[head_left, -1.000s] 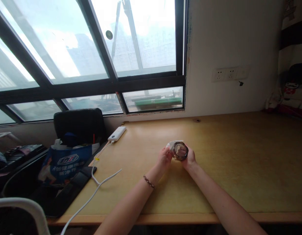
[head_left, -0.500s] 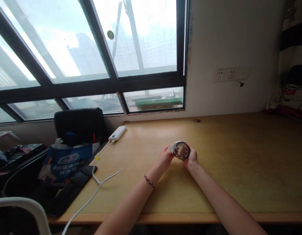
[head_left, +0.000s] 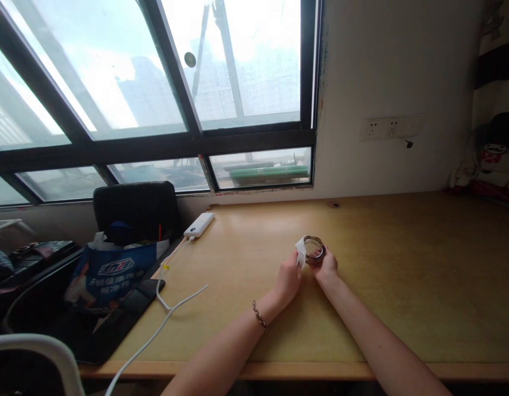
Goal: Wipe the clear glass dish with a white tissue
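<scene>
Above the table, my right hand point(head_left: 327, 267) grips a small round vessel of brown see-through glass point(head_left: 314, 260) with a dark faceted rim; whether it is a cup or an ashtray I cannot tell. Its opening is tilted toward me, and fingers show through the glass. My left hand point(head_left: 288, 278) is closed on a white tissue point(head_left: 301, 252) at the left side of the rim. The lower part of the tissue and some of the left fingertips are hidden.
A white power bank point(head_left: 199, 225) with a white cable point(head_left: 165, 319) lies along the left of the wooden table point(head_left: 403, 286). Left of the table stands a black chair point(head_left: 134, 209) with a blue bag point(head_left: 109, 275). Behind are a window and wall sockets point(head_left: 382, 129).
My left hand has turned and shifted right, its back now more toward me. The tissue stands up at the rim's left edge. The glass vessel has moved slightly right and up.
</scene>
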### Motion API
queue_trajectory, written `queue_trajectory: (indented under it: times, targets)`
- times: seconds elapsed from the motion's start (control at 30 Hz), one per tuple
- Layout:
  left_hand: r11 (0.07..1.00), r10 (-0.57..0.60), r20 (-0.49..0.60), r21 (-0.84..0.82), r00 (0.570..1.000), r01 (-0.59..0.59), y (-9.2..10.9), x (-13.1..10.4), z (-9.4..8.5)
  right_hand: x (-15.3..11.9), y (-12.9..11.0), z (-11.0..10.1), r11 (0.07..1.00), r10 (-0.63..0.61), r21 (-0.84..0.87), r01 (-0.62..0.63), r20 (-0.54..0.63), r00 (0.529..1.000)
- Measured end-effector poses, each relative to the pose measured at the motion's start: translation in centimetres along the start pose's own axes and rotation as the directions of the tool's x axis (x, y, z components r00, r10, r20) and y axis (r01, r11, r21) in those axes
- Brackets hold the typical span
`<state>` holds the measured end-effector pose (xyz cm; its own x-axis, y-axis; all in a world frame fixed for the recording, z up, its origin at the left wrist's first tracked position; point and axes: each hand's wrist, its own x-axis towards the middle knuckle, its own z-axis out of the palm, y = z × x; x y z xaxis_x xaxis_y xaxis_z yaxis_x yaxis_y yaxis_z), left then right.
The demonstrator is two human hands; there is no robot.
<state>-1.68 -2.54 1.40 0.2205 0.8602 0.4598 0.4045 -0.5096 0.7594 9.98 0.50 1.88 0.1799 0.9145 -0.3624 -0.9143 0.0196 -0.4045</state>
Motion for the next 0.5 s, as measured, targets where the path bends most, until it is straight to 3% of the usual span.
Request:
queue_trajectory:
  times: [0.13, 0.3, 0.4, 0.5]
  targets:
    - [0.997, 0.082, -0.020, 0.001, 0.996, -0.082, 0.6, -0.3, 0.6, 0.1, -0.1, 0.0, 1.000, -0.002, 0.003, 0.002, -0.029, 1.000]
    - [0.996, 0.091, -0.043, 0.012, 0.995, -0.091, 0.9, -0.1, 0.3, -0.1, 0.8, 0.1, 0.995, 0.011, -0.102, -0.013, -0.018, 1.000]
    - [0.995, 0.038, -0.072, -0.086, 0.997, -0.044, 0.5, 0.6, -0.4, -0.4, 1.7, 0.2, 0.985, -0.006, -0.173, 0.004, -0.009, 1.000]
    - [0.947, -0.090, -0.039, -0.311, 0.995, 0.073, -0.3, 1.4, -0.9, -0.5, 2.4, 0.0, 0.967, -0.033, -0.251, 0.035, 0.012, 0.999]
